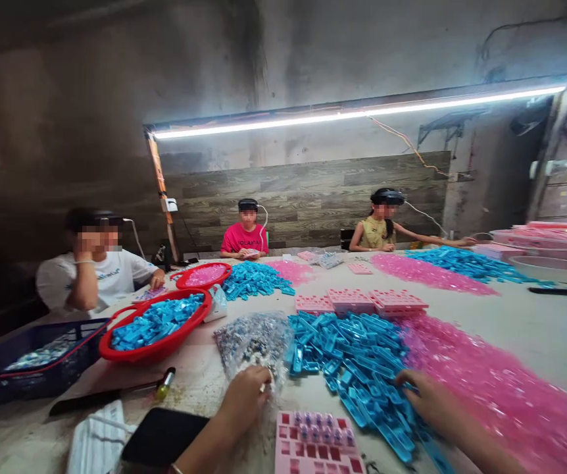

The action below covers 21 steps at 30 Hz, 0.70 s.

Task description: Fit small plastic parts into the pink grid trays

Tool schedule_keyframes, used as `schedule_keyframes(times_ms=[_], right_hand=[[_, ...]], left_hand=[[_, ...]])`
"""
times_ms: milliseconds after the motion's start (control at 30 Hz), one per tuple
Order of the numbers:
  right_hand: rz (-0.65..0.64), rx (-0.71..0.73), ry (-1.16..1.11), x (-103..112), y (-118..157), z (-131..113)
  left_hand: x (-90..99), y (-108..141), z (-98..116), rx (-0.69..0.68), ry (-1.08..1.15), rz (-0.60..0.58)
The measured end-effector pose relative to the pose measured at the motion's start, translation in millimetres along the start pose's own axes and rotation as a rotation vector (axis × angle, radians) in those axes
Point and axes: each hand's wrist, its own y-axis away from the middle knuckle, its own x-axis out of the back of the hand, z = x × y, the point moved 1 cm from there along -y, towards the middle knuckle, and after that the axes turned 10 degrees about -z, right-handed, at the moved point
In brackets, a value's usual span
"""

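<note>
At the mouth of a clear plastic bag (254,336) of small shiny pieces, my left hand (245,398) has its fingers closed; a tiny white spot shows at the fingertips, too small to name. My right hand (426,398) rests at the right edge of a heap of blue plastic pieces (357,359), fingers curved and apart, nothing visible in them. Between my forearms lies a pink tray (291,454) with square slots; two rows of small clear-and-purple items (323,429) stand in its upper part.
Pink pieces (500,388) spread at right, behind them stacked pink trays (352,301). Left are a red basket (192,326) of blue pieces, a dark basket (27,382), a black phone (162,438) and a black-handled tool (100,398). Several people sit across the table.
</note>
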Motion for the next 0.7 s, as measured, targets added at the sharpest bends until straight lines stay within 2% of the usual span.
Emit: schedule_keyframes(times_ms=[67,133,300,467,600,700], right_hand=[[-0.026,-0.087,0.015,0.6,1.1,-7.9],[-0.03,-0.106,0.015,0.5,1.0,-11.6],[0.015,-0.156,0.034,6.1,3.0,-3.9],[0.18,-0.216,0.302,18.9,13.0,17.2],[0.171,-0.278,0.447,15.2,22.0,32.1],[0.134,-0.278,0.439,9.7,23.8,36.3]], left_hand=[[-0.7,-1.6,-2.2,-0.002,0.016,0.03],[-1.6,-3.7,-5.0,0.011,0.047,0.074],[-3.9,-4.8,-6.8,-0.035,0.089,0.163],[-4.3,-1.9,-3.2,-0.016,0.058,0.135],[-3.4,-1.4,-0.4,-0.019,0.004,0.076],[-3.2,-1.4,-0.1,-0.007,-0.046,0.051]])
